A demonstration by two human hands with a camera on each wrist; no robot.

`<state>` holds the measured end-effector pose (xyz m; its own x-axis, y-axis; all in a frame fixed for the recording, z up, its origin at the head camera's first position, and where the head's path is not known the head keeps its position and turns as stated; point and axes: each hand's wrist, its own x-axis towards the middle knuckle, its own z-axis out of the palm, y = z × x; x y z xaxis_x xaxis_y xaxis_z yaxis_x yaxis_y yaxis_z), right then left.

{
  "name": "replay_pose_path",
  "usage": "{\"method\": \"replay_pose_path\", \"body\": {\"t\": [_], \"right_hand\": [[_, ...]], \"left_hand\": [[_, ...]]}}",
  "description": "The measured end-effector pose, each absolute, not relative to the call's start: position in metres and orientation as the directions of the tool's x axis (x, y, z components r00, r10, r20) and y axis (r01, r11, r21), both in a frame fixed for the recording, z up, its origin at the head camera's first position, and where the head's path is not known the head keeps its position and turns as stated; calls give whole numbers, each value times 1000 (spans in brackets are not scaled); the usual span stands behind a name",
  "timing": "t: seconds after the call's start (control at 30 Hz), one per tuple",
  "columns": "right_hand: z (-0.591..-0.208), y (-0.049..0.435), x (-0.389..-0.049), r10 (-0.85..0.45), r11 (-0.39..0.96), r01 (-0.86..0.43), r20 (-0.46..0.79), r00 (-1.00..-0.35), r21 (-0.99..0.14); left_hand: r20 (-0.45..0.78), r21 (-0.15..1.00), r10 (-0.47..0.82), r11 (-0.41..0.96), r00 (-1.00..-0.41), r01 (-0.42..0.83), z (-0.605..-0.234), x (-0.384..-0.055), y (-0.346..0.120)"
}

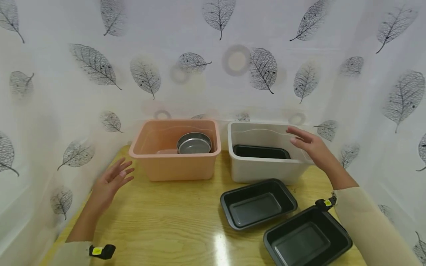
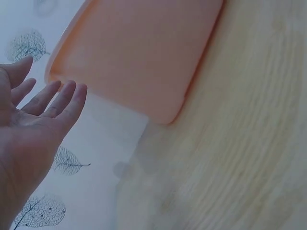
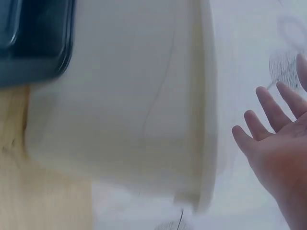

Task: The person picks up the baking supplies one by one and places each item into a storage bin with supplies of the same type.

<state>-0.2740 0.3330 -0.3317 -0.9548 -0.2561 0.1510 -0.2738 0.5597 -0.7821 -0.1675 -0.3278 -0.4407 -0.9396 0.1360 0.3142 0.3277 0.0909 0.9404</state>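
Note:
My left hand (image 1: 111, 183), fingers spread and holding nothing, hovers just left of the peach plastic bin (image 1: 179, 168). Inside that bin are round metal cake pans (image 1: 194, 144). My right hand (image 1: 307, 146) is above the right end of the white plastic bin (image 1: 266, 171), its fingers extended and nothing in them. A dark loaf pan (image 1: 261, 152) lies in the white bin. In the right wrist view the right hand (image 3: 283, 143) appears apart from the bin's rim. The left wrist view has the left hand (image 2: 38, 120) near the peach bin's rim (image 2: 55, 57).
In front of the white bin, a dark rectangular pan (image 1: 257, 207) rests on the wooden table (image 1: 166, 221). Another dark pan (image 1: 303, 242) sits nearer, beneath the right forearm. A white leaf-printed curtain (image 1: 183, 99) hangs behind and on both sides.

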Motion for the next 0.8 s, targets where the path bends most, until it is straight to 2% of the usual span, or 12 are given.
{"method": "replay_pose_path", "body": {"t": [0.17,0.4,0.6,0.8], "right_hand": [[-340,360,-266,-202,595,-231,135,-970,-770],[-356,388,-256,-135,570,-168,110,-985,-804],[-373,402,-253,-114,595,-136,84,-990,-792],[-385,408,-251,-137,546,-117,49,-989,-830]], "left_hand": [[305,943,186,78,-934,323,-449,-159,-303],[272,953,276,55,-922,298,-458,-161,-258],[245,963,353,23,-903,270,-467,-167,-219],[192,980,406,-23,-894,200,-473,-174,-186]]}}
